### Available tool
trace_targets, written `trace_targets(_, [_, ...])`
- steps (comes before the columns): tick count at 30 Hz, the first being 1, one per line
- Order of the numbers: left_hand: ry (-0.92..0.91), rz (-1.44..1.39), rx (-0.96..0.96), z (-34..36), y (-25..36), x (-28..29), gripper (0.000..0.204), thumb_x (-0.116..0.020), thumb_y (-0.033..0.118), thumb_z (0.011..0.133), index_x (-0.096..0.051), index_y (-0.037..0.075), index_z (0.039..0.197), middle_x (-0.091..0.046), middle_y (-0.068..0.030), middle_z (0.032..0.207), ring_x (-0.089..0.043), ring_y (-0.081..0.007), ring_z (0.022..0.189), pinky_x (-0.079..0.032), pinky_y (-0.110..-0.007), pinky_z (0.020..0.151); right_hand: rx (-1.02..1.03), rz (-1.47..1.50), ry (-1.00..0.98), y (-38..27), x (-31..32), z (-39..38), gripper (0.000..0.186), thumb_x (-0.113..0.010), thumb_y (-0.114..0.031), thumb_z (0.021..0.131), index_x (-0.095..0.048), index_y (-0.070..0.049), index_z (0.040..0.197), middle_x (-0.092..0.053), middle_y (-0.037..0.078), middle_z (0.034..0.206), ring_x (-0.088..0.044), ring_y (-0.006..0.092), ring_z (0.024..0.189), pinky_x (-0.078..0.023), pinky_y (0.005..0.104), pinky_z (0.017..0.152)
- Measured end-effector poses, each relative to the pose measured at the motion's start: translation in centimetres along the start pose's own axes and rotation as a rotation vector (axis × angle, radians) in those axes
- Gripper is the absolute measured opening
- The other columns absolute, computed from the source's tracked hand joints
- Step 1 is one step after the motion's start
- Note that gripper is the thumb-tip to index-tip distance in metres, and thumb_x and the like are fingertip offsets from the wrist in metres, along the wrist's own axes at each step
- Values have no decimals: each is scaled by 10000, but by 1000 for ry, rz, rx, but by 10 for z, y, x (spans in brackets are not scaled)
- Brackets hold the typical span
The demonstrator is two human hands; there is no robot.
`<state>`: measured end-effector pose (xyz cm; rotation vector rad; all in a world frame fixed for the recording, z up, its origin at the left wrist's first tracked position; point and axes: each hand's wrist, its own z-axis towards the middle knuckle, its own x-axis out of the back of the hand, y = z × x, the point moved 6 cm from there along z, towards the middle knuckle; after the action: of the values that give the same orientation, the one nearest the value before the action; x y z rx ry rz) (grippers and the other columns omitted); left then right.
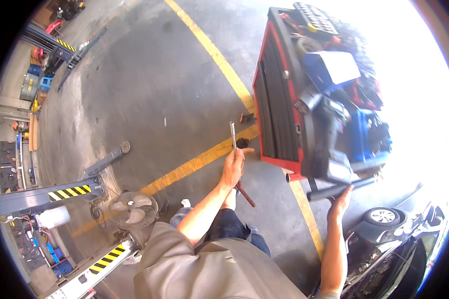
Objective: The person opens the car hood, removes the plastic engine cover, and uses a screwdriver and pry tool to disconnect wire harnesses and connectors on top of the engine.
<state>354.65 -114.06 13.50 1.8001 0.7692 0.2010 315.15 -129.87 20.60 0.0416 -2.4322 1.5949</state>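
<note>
My left hand (pixel 232 169) is closed around a metal rod (pixel 233 133), held in front of my body. Its upper part is silvery; below my fist a reddish-brown length shows, and I cannot tell whether it is one piece with the rod. The index finger points out to the right. To the right, my right hand (pixel 339 203) grips the dark push handle (pixel 329 192) of a red and black tool cart (pixel 279 99). Heaped on the cart top are a blue and white box (pixel 334 70), a blue case (pixel 366 134) and a socket set (pixel 315 19), partly blurred.
A floor fan (pixel 134 208) stands at left, beside lift arms (pixel 70 193) with yellow-black stripes. A dark car with a visible wheel (pixel 382 216) is at the lower right. Yellow lines (pixel 204 164) cross the grey floor. Shelves and drums (pixel 30 85) line the far left.
</note>
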Motion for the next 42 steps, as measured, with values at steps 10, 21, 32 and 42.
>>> trace_targets(10, [-403, -284, -310, -312, 37, -227, 402, -395, 442, 1085, -489, 98, 900, -538, -44, 818, -372, -43, 555, -319, -209, 479, 307, -469, -545, 97, 200, -278, 701, -810, -259, 839, -505, -62, 1439, -624, 169, 1309, -640, 304, 1157, -499, 418, 1022])
trace_targets(21, [-1104, -33, 752, -549, -173, -561, 343, -407, 332, 1091, -559, 48, 972, -645, -155, 995, -645, -294, 963, -527, -510, 977, 174, 603, 556, 177, 535, -363, 331, -546, -293, 1055, -613, 17, 1148, -666, 71, 856, -638, 135, 766, -531, 273, 673])
trace_targets(32, [-1482, 729, 972, -589, -432, -785, 336, -526, 336, 1042, -586, 17, 1129, -673, -168, 1134, -681, -268, 993, -579, -399, 878, 23, 305, 1261, 225, 927, -339, 177, -618, -209, 1008, -611, -41, 953, -638, 24, 752, -476, 32, 544, -365, 203, 470])
trace_targets(42, [-1414, 898, 525, -572, -510, -1073, 278, -546, 298, 1028, -602, 26, 1036, -686, -104, 958, -670, -184, 796, -567, -342, 770, -46, -594, 1476, 120, 1313, -284, 302, -579, -313, 1003, -598, -18, 938, -689, 132, 774, -664, 358, 739, -478, 465, 659])
